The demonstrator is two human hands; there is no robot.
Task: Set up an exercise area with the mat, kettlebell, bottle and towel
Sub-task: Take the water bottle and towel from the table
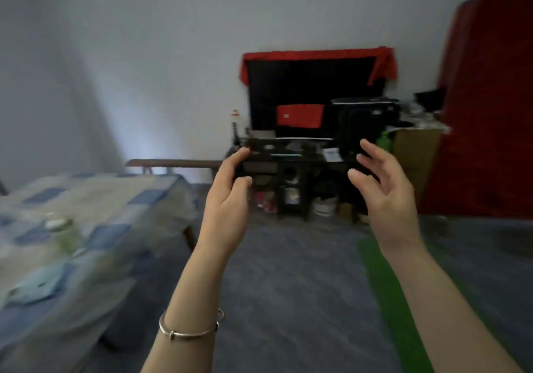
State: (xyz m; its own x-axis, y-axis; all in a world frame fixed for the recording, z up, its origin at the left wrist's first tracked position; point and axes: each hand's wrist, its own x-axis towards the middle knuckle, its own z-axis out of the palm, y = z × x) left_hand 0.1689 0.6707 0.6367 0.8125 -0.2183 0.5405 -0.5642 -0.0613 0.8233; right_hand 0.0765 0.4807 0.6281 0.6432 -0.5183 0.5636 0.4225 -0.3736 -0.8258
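Two bare hands are raised side by side in mid-air, both empty. Left hand point(227, 191): fingers loosely curled, thumb and forefinger apart, nothing between them; a silver bangle point(190, 329) circles the forearm. Right hand point(380, 185): fingers spread and slightly bent, palm turned inward, gripping nothing.

Green mat point(386, 292): lies as a strip on the grey floor point(288, 271), running under the right forearm toward the lower right edge.

Bed point(72, 228), left side: blue-and-cream checked cover, blurred; a pale folded cloth point(37, 286) lies on it, possibly the towel, too smeared to confirm. A greenish, white-capped object point(63, 228) rests further up the cover; whether it is the bottle cannot be told.

Dark desk point(291, 159), against the far wall: carries a black screen point(311, 95) draped with red cloth point(317, 55), plus small clutter. A kettlebell cannot be made out.
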